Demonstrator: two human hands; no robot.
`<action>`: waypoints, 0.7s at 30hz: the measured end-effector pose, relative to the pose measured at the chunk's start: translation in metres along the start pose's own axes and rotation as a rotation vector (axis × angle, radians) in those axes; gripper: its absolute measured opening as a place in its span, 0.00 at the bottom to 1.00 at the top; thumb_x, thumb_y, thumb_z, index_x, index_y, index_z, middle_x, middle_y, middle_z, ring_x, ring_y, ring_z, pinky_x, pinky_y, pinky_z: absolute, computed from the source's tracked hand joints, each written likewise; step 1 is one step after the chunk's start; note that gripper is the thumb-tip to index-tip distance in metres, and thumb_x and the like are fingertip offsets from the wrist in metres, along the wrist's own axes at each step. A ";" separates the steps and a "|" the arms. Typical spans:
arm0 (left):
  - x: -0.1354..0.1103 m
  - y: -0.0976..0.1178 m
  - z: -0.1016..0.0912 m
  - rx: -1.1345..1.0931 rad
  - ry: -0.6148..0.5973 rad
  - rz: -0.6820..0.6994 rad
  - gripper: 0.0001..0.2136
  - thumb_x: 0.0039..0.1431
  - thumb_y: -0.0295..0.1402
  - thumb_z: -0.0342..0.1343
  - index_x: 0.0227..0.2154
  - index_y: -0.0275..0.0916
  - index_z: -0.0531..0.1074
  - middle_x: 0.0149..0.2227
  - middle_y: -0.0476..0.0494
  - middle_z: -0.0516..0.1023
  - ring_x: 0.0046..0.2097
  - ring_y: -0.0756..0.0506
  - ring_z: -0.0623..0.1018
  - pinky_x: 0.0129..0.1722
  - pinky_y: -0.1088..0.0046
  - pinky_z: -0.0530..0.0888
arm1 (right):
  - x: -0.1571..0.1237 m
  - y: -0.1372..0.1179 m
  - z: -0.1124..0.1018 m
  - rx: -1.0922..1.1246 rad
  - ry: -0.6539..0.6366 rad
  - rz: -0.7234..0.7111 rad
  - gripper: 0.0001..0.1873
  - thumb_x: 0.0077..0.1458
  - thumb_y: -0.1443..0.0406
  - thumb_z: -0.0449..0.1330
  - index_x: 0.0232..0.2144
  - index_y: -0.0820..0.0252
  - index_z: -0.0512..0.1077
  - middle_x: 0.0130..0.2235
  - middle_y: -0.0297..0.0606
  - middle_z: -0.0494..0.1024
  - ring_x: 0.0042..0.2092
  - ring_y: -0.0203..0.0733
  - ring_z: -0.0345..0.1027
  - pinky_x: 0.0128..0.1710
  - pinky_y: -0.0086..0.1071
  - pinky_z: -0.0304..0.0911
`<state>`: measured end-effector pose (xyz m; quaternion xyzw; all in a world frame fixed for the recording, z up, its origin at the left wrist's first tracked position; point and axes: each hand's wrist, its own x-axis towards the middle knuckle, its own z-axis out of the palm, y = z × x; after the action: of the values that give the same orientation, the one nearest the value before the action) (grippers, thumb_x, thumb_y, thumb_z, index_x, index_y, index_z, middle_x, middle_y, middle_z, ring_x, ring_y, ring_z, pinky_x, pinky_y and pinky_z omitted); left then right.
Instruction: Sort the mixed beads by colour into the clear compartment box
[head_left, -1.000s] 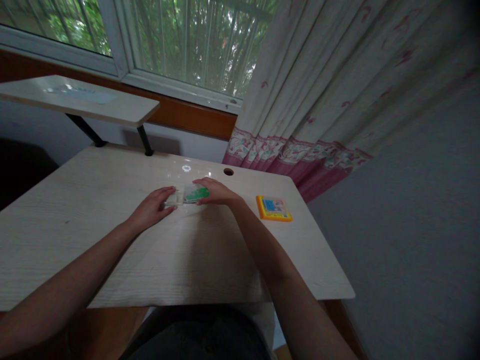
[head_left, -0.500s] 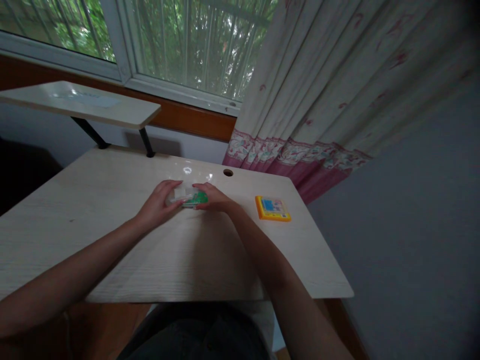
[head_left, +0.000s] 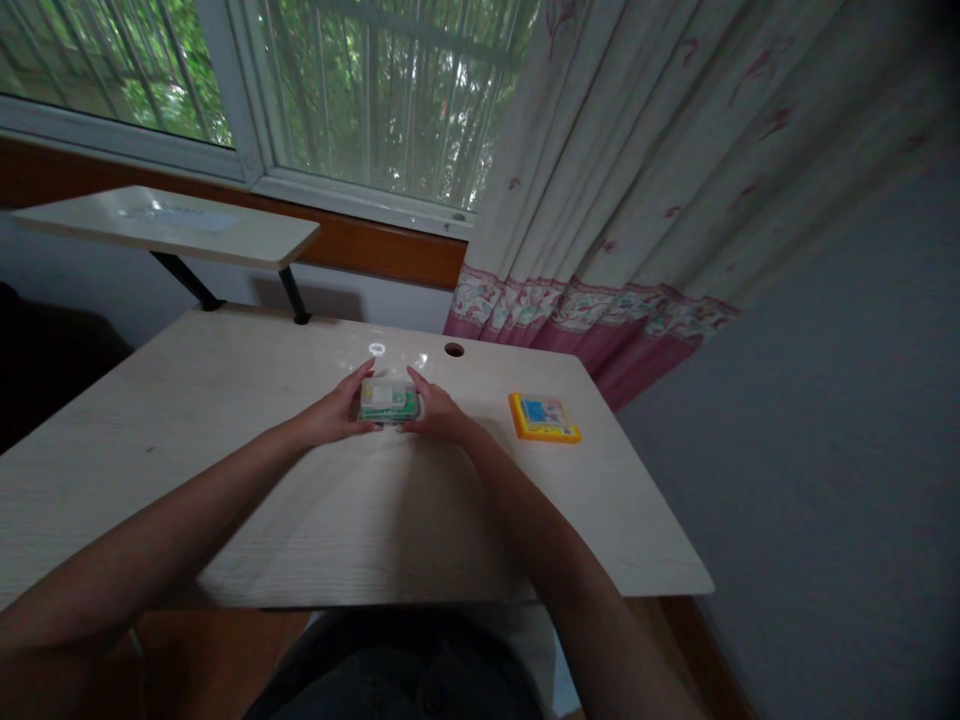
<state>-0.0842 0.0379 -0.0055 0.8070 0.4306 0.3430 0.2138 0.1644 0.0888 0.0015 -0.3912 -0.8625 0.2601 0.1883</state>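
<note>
A small clear plastic box point(head_left: 388, 400) with green and white contents rests on the pale wooden desk point(head_left: 225, 450), near its far middle. My left hand point(head_left: 336, 412) grips the box's left side with curled fingers. My right hand point(head_left: 436, 412) clasps its right side the same way. The box lies closed and flat between both hands.
An orange-framed flat pack point(head_left: 544, 417) with a blue label lies on the desk to the right. A round cable hole point(head_left: 454, 349) sits behind the box. A raised shelf point(head_left: 172, 218) stands at the back left, under the window. A curtain point(head_left: 637, 180) hangs at the right.
The clear lid that my left hand held apart at the left has come over the green part. Both hands have closed in on the box's two sides.
</note>
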 end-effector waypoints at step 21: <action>0.133 0.119 0.107 -0.276 -0.030 0.173 0.54 0.43 0.36 0.69 0.69 0.36 0.42 0.66 0.27 0.56 0.63 0.33 0.65 0.62 0.55 0.63 | -0.133 0.055 -0.156 0.131 0.221 0.130 0.61 0.40 0.58 0.71 0.69 0.56 0.43 0.66 0.47 0.57 0.64 0.52 0.58 0.64 0.44 0.54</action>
<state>0.1128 0.0806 0.0476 0.8092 0.3050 0.4039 0.2985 0.3607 0.0636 0.0763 -0.4594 -0.7905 0.2826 0.2902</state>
